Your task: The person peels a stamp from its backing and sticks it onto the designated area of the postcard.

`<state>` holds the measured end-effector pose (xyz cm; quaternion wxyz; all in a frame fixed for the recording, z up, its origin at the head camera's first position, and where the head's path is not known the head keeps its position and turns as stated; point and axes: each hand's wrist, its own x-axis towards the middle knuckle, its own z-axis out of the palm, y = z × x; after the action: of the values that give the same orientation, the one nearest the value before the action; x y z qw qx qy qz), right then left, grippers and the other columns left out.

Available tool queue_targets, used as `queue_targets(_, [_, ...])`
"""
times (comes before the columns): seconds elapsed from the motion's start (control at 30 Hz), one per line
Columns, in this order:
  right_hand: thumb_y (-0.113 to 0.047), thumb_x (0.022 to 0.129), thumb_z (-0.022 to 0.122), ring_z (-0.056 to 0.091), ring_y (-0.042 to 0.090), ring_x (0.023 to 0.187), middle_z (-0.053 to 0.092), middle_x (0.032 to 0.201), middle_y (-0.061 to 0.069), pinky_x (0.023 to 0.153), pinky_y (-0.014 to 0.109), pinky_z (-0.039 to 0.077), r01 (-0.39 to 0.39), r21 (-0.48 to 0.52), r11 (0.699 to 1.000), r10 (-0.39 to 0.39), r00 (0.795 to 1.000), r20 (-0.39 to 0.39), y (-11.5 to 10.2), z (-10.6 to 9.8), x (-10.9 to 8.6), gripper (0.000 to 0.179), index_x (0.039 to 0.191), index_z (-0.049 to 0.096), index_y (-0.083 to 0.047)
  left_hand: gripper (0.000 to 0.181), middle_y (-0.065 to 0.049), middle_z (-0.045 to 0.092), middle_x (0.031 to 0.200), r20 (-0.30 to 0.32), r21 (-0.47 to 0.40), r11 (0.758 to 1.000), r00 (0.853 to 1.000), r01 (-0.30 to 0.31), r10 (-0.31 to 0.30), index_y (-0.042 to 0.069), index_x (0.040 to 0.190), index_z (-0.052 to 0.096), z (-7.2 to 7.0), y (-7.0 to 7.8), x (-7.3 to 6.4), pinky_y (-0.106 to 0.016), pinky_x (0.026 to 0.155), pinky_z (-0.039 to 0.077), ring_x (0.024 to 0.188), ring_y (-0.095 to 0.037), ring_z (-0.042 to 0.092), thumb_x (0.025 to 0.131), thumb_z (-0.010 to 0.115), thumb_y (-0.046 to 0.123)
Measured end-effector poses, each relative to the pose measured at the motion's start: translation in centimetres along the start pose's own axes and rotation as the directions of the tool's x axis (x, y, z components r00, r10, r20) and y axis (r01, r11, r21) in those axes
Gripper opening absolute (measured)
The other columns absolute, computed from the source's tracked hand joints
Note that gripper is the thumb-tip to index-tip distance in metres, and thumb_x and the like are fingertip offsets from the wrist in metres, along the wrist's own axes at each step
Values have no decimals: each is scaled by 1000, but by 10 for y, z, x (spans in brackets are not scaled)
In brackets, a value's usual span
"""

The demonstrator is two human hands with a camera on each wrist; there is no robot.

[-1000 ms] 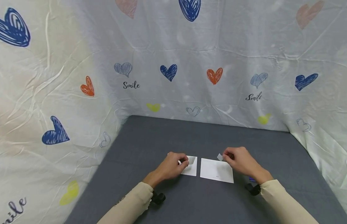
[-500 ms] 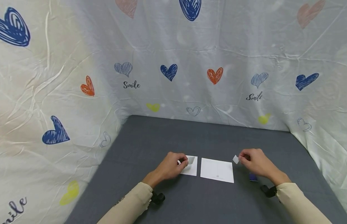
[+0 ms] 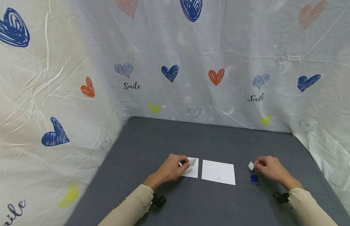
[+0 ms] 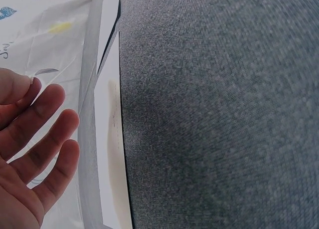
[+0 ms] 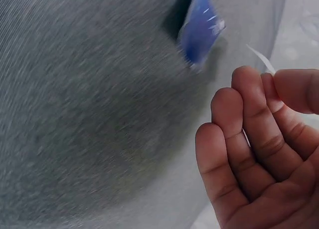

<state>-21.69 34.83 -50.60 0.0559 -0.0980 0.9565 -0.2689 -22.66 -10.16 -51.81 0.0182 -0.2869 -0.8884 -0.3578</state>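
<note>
the left hand (image 3: 171, 169) rested on the small sheet (image 3: 193, 169) at the left of the grey desk (image 3: 163, 138), its fingertips pinching the sheet's near corner and holding it flat. just right of it the white card (image 3: 218, 171) lay bare and untouched. further right, the right hand (image 3: 269, 169) pinched a little white scrap (image 3: 251, 166) between thumb and forefinger, held just above a small blue piece (image 3: 254, 179) on the desk. the step looked like carrying a peeled scrap away from the card; the next move seemed to call for setting it down beside the blue piece. a second earlier the right hand with its scrap was over the card's far right corner; it had since travelled right, clear of the card, while the left hand stayed put.
</note>
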Motion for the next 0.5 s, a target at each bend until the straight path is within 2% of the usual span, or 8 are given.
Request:
queue_targets(0.17, [-18,106,68,61,11,68,71,77,-6,60,28,47,-34,-18,999,34,999,9,12,0,-1,21,89,77,-11,10,3,79,89,-8,-3,1000,1000,-9,9,10,98,80,1,-2,0,-25,74,57,80,-4,65,101,71,10])
queue_targets(0.37, [-15,98,67,56,11,63,68,70,-7,58,29,45,-40,-86,996,35,998,-53,24,0,-2,19,83,77,-10,10,3,79,91,3,14,1000,1000,8,-8,11,100,81,0,-2,0,-24,76,56,81,-4,65,102,71,11])
queue_targets(0.5, [-14,95,67,56,13,63,67,71,-4,58,32,45,-70,-111,991,63,996,-68,27,-1,-2,18,84,79,-7,10,3,79,90,0,13,1000,1000,2,-2,10,100,81,-1,-3,0,-24,75,56,80,-4,65,102,71,10])
